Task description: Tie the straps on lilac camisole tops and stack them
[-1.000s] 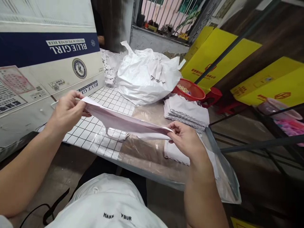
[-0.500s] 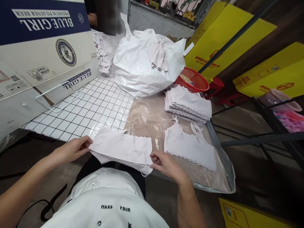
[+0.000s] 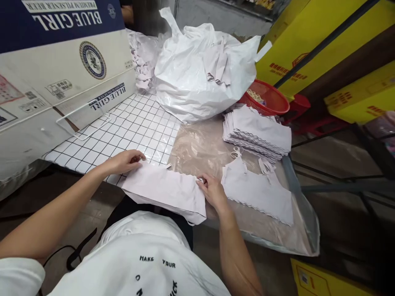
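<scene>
A pale folded fabric piece [image 3: 168, 192] lies across the near edge of the plastic-covered table [image 3: 197, 150] and hangs a little over it. My left hand [image 3: 125, 161] pinches its upper left corner with bent fingers. My right hand [image 3: 212, 190] grips its right end at the top edge. To the right of that hand lies another flat fabric piece with a scalloped hem [image 3: 257, 190]. Behind it stands a neat stack of the same folded pieces [image 3: 257, 132].
A big white plastic bag of fabric [image 3: 200, 70] sits at the back of the table on a grid-patterned sheet [image 3: 123, 127]. A large "Blue Girl" cardboard box [image 3: 58, 65] stands left. A red basket [image 3: 270, 98] and yellow boxes [image 3: 296, 49] lie right. Small scissors [image 3: 236, 153] rest mid-table.
The fabric, held stretched in the air a second ago, now lies laid down at the table's near edge. Both hands came down with it and still hold its ends.
</scene>
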`<state>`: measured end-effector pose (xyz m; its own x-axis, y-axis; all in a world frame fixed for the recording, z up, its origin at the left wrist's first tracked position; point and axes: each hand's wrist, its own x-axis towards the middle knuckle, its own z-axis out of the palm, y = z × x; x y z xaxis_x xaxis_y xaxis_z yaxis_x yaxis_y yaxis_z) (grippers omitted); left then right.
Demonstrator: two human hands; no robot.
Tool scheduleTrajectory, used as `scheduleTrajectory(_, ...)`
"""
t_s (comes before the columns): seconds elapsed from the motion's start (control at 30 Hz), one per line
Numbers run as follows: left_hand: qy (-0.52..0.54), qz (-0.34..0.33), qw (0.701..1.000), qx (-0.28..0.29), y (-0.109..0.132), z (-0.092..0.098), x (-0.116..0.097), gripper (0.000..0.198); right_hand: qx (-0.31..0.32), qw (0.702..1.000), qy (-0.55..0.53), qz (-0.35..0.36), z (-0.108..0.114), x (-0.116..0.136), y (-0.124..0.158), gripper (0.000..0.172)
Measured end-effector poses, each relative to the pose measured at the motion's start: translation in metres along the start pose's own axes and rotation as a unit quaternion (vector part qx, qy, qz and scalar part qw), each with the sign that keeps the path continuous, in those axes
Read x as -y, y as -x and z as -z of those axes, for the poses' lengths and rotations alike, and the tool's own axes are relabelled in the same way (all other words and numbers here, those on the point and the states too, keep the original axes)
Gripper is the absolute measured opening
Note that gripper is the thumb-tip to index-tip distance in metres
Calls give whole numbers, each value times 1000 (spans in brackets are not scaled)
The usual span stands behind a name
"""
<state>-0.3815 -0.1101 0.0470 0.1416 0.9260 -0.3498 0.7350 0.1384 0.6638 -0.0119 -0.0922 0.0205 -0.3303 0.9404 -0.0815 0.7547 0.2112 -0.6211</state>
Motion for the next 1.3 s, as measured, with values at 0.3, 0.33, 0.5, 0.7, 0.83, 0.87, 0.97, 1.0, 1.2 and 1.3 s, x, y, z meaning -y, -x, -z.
scheduleTrajectory(0.3, -53, -56, 991, 108, -13, 11, -5, 44, -7, 990, -138, -29, 14, -13, 10, 20)
scheduleTrajectory(0.33, -56, -58, 991, 109, -12, 11, -5, 45, -6, 989, -141, -34, 14, -14, 11, 19)
scheduleTrajectory(0.5, -58, -50, 991, 113, -9, 12, -7, 45, 27, 991, -131, -24, 19, -14, 10, 18)
scheduleTrajectory(0.7, -15, -37, 990, 134, -6, 12, -16, 43, 67, 996, -66, -5, 21, -9, 8, 18)
scheduleTrajectory(0.83, -19, -26, 989, 143, -6, 12, -15, 42, 55, 996, -70, 15, 22, -9, 8, 11)
scheduleTrajectory(0.87, -31, -23, 989, 140, -6, 13, -14, 42, 51, 995, -84, 19, 24, -9, 9, 13)
scheduleTrajectory(0.97, -66, -19, 989, 134, -5, 15, -13, 41, 15, 991, -133, 28, 31, -13, 12, 21)
scheduleTrajectory(1.0, -70, -21, 988, 134, -5, 16, -13, 41, -4, 989, -144, 30, 33, -15, 13, 23)
scheduleTrajectory(1.2, -14, -64, 983, 172, -3, 15, -19, 38, -81, 990, -111, 12, 36, -25, 14, 26)
scheduleTrajectory(1.3, 2, -88, 984, 155, -2, 11, -22, 40, -61, 995, -82, 10, 31, -25, 14, 23)
